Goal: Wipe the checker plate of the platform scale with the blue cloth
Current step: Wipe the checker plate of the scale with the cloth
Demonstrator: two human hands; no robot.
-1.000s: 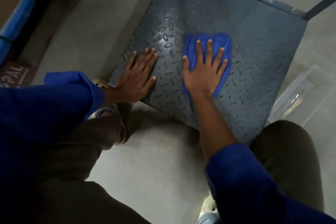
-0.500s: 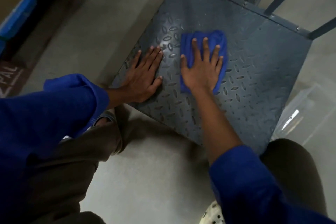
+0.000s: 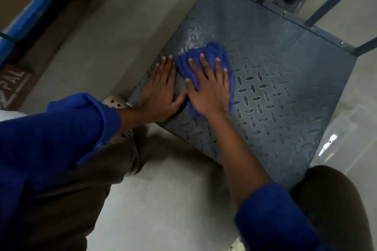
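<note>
The blue cloth (image 3: pixel 212 53) lies bunched on the checker plate (image 3: pixel 275 98) near its left edge, long axis pointing toward the plate's far edge. The right hand (image 3: pixel 208 91) presses it, fingers straight and spread. The left hand (image 3: pixel 161 96) rests flat just beside it.

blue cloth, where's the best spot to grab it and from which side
Pinch the raised, bunched folds at the far end of the blue cloth, just past the fingertips of the right hand, coming from above. The rest lies flat on the checker plate under that pressing palm, and the left hand blocks the left side, so the far side looks freest.
</note>
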